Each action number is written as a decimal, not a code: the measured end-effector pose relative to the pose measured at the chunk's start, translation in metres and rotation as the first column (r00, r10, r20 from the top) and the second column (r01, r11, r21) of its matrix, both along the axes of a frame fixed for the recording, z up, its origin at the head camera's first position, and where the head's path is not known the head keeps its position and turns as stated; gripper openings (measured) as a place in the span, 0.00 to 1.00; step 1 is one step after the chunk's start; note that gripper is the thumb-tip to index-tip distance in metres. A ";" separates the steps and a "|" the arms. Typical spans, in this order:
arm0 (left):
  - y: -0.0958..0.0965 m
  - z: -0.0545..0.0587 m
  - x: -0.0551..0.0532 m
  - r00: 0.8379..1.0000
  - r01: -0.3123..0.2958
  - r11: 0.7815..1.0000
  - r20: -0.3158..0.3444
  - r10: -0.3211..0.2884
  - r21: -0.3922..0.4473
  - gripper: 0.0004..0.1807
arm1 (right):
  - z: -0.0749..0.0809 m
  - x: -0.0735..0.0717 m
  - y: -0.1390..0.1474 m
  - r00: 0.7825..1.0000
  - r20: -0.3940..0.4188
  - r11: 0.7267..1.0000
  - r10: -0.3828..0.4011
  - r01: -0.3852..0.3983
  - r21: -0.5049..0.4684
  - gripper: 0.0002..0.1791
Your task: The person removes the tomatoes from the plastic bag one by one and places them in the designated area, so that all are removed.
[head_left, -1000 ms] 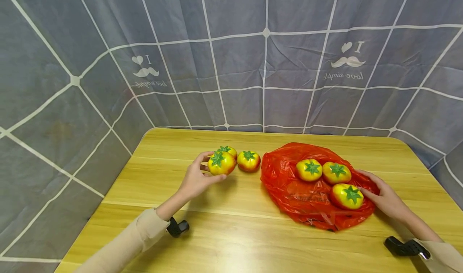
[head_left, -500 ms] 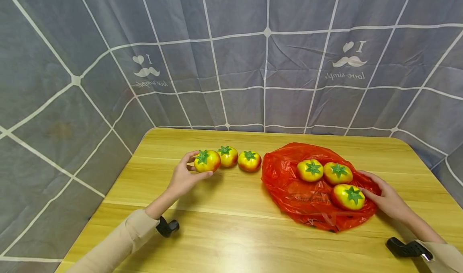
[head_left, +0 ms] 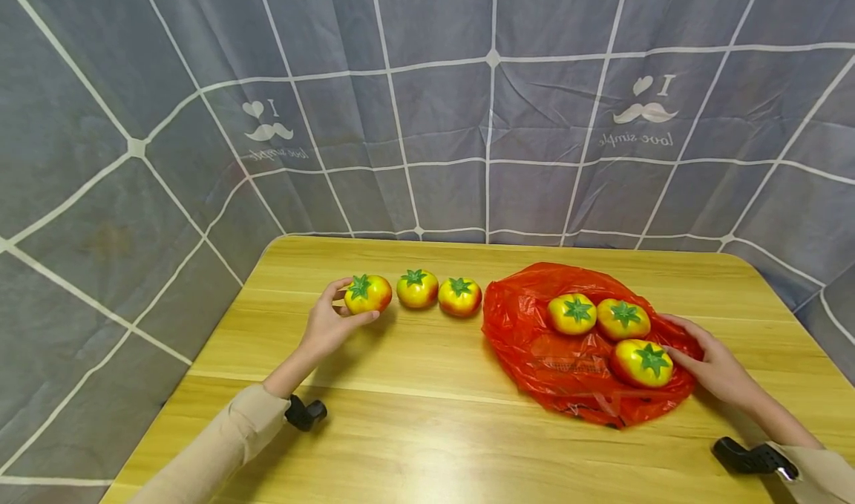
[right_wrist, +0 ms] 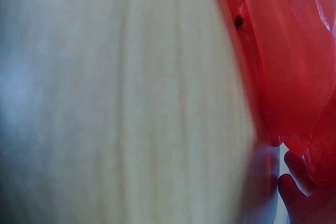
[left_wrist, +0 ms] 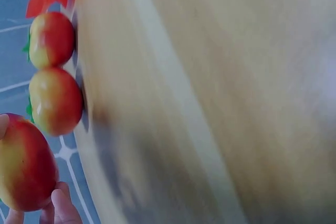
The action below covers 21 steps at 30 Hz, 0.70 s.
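My left hand [head_left: 327, 320] holds a yellow-and-red tomato [head_left: 371, 295] with a green star-shaped top, thumb in front and fingers behind. In the left wrist view this tomato [left_wrist: 26, 163] appears slightly raised off the table. To its right two similar tomatoes, a left one [head_left: 417, 290] and a right one [head_left: 459, 298], stand side by side. My right hand [head_left: 715, 367] grips the right edge of a red plastic bag [head_left: 534, 363]. On the bag lie three more tomatoes: one [head_left: 571, 315] at left, one [head_left: 623, 320] behind, one [head_left: 634, 364] nearest my right thumb. Plastic partly hides the right fingers.
The wooden table [head_left: 427, 430] has rounded far corners. A grey curtain [head_left: 441, 118] with white lines hangs behind it and along the left side. Each wrist wears a black strap, such as the left strap [head_left: 303, 413].
My left hand has carried its tomato leftward, opening a gap between it and the two standing tomatoes. The right hand and the bag have hardly moved.
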<state>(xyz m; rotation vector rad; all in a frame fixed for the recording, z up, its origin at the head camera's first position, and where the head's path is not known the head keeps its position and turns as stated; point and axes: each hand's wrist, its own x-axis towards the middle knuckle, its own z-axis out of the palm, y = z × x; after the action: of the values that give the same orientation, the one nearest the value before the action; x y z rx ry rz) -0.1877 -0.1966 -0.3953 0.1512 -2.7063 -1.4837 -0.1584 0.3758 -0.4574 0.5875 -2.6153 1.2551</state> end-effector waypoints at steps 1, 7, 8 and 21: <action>-0.001 -0.001 -0.002 1.000 -0.004 1.000 -0.004 0.004 -0.002 0.42 | 0.000 0.000 0.000 1.000 0.000 1.000 -0.003 0.003 0.001 0.28; -0.006 -0.002 -0.011 1.000 -0.002 1.000 -0.010 0.001 -0.030 0.43 | 0.001 0.001 -0.001 1.000 0.007 1.000 -0.014 0.014 0.004 0.28; -0.006 -0.002 -0.013 1.000 -0.002 0.999 -0.009 0.002 -0.036 0.43 | 0.001 0.001 0.000 1.000 0.007 1.000 -0.015 0.015 0.006 0.28; -0.005 -0.011 -0.032 1.000 -0.017 0.999 0.009 0.017 -0.045 0.43 | 0.002 0.002 0.000 0.999 0.032 1.000 -0.026 0.026 0.010 0.28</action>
<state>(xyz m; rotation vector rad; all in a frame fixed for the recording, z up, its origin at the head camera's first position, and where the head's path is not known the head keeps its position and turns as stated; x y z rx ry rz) -0.2202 -0.2019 -0.4058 0.1790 -2.7357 -1.4198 -0.1568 0.3757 -0.4558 0.5370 -2.6474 1.2558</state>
